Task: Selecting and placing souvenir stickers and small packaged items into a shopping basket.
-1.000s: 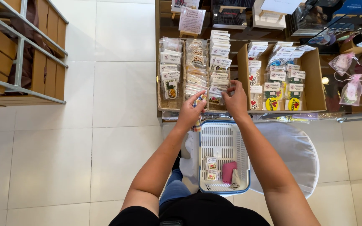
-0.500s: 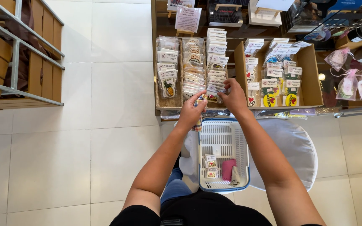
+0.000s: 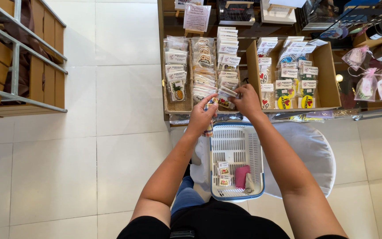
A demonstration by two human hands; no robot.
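Note:
My left hand [image 3: 202,116] pinches a small clear packet [image 3: 211,102] at the front of a wooden display tray [image 3: 166,108]. My right hand [image 3: 246,100] grips the front packets [image 3: 225,94] of the tray's right-hand row and tilts them. Several rows of small bagged items with white header cards fill the tray. Below my hands sits a white plastic basket [image 3: 237,144] with a blue rim, holding a few small packets [image 3: 223,173] and a pink item [image 3: 242,176].
A second open box [image 3: 330,75] of small carded packets stands to the right, with pink bagged items [image 3: 368,86] further right. A white round seat [image 3: 315,155] lies under the basket. A wooden rack with metal rails [image 3: 18,66] stands at the left over pale floor tiles.
Both hands have shifted slightly within the packet rows; my left hand now pinches a packet at the tray's front, and my right hand has tilted the right row's front packets.

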